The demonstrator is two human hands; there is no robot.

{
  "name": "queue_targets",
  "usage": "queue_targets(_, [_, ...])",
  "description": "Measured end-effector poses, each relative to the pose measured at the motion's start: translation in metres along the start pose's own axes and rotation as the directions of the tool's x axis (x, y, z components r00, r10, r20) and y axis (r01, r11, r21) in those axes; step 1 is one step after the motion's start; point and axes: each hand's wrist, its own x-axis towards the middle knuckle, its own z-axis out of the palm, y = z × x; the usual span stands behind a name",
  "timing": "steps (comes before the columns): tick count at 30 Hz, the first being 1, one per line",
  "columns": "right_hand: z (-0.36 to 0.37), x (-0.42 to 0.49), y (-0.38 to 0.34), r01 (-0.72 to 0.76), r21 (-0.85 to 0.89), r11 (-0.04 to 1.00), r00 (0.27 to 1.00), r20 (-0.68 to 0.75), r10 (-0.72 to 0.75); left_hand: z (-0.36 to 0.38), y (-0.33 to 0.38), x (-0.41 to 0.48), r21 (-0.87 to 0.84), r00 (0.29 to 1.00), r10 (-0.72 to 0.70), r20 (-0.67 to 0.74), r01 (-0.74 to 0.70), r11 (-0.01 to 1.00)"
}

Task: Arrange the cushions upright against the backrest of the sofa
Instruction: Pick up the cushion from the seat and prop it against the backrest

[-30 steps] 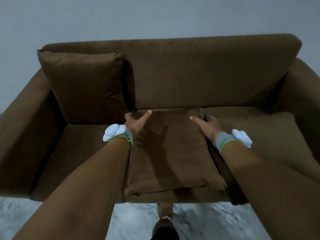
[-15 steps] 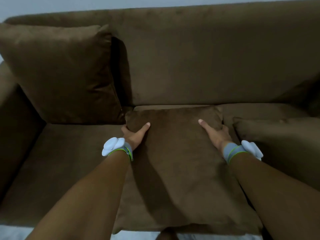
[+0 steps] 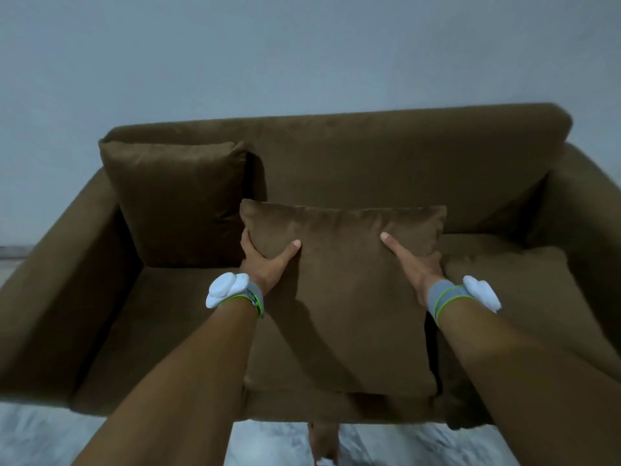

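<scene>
Since the earlier frame the middle cushion point(image 3: 346, 297) has risen from lying flat on the seat: its far edge is now lifted and its face tilts toward the camera, while its near edge sits at the front edge of the seat. The view has also pulled back, so the whole sofa shows again.

Brown sofa point(image 3: 386, 153) against a pale wall point(image 3: 302, 52), with the backrest along the far side and an armrest at each end. Left cushion point(image 3: 178, 203): upright in the far left corner of the seat, leaning on the backrest. Right cushion point(image 3: 524, 297): lying flat at the right end of the seat, beside the right armrest (its near part is hidden by the forearm).

Left hand point(image 3: 265, 260): grips the upper left edge of the middle cushion, thumb spread across the front face, the other fingers wrapped behind the edge. Right hand point(image 3: 415, 264): grips the upper right edge in the same way, thumb extended over the front, fingers curled behind and largely hidden. Each wrist carries a grey band with a white device.
</scene>
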Motion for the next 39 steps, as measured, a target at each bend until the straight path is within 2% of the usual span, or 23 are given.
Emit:
queue_targets(6, [-0.056, -0.086, -0.051, 0.119, 0.104, 0.987, 0.993, 0.005, -0.121, -0.043, 0.058, -0.083, -0.055, 0.998, 0.061, -0.029, -0.062, 0.997])
queue_targets(10, [-0.086, -0.133, -0.065, 0.136, 0.139, 0.981, 0.989, 0.03, -0.142, -0.063, 0.079, -0.133, -0.078, 0.998, 0.043, -0.052, -0.047, 0.996])
queue_targets(20, [-0.104, -0.154, -0.069, 0.133, 0.141, 0.981, 0.99, 0.034, -0.139, -0.072, 0.088, -0.152, -0.058, 0.999, 0.04, -0.028, -0.042, 0.997])
queue_targets(28, [-0.068, -0.1, -0.101, 0.127, 0.142, 0.982, 0.989, 0.058, -0.136, -0.06, 0.107, -0.085, -0.063, 0.996, 0.073, -0.045, -0.076, 0.995])
queue_targets(39, [0.024, 0.059, -0.16, 0.08, 0.211, 0.974, 0.991, 0.087, -0.1, -0.015, 0.145, 0.103, -0.075, 1.0, 0.027, 0.006, -0.027, 0.997])
